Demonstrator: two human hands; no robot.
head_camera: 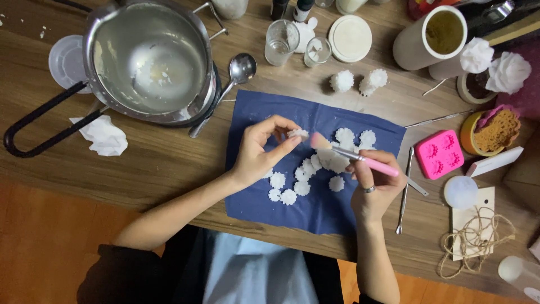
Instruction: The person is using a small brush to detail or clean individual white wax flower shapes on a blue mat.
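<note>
1. The left hand [260,151] reaches in from about 7 o'clock, forearm slanting up across the bench [169,163], wrist bent back and palm turned toward the right.
2. Its thumb and fingertips pinch a small white flower piece [297,133], lifted above the blue cloth [264,202] near the cloth's upper middle.
3. The right hand [376,188] comes up from 6 o'clock, forearm nearly vertical, a ring on one finger.
4. Its fingers are closed around the pink handle of a small brush [360,158], gripped much like a pen; the handle points toward 3 o'clock and the bristle tip toward 9 o'clock.
5. The bristles sit just beside the held flower piece, at its 3 o'clock side; whether they touch it I cannot tell.
6. More white flower pieces [304,174] lie scattered on the cloth between and below the two hands.
7. Two larger white flowers [360,81] stand on the bare bench at 12 o'clock from the cloth.
8. A steel pot [147,59] with a black handle sits at 10 o'clock, a spoon [236,76] leaning just beside it.
9. A pink mould [439,153] lies at 3 o'clock, with metal tweezers [406,188] between it and the right hand.
</note>
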